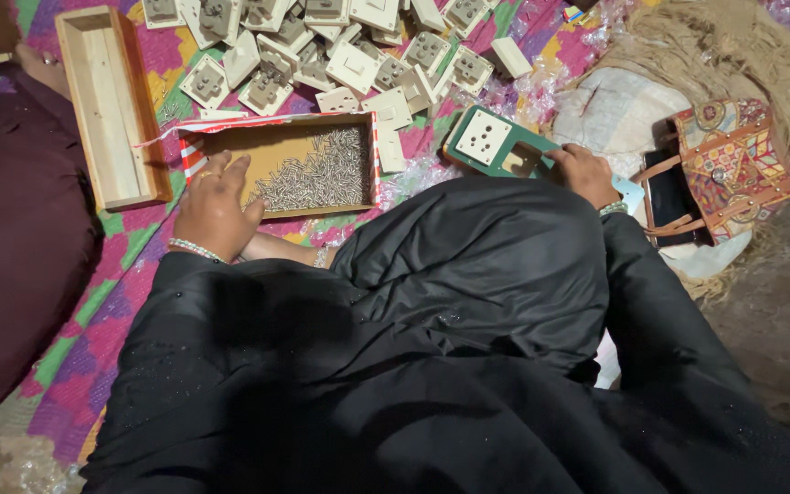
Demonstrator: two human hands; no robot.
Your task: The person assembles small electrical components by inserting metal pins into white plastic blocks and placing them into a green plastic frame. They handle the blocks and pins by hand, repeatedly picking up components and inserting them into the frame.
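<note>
1. Left hand (215, 209) rests loosely open, fingers spread, gripping nothing, on the cardboard box (221, 146) of screws (317, 176).
2. Green switch board (494, 144) lies at 2 o'clock from the box, long axis running 10-to-4 o'clock.
3. Right hand (585, 174) grasps its 4 o'clock end.

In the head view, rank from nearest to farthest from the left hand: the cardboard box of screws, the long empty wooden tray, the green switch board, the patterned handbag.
From the left hand:
1. Cardboard box of screws, touching it.
2. Long empty wooden tray, upper left.
3. Green switch board, at the right hand.
4. Patterned handbag, far right.
</note>
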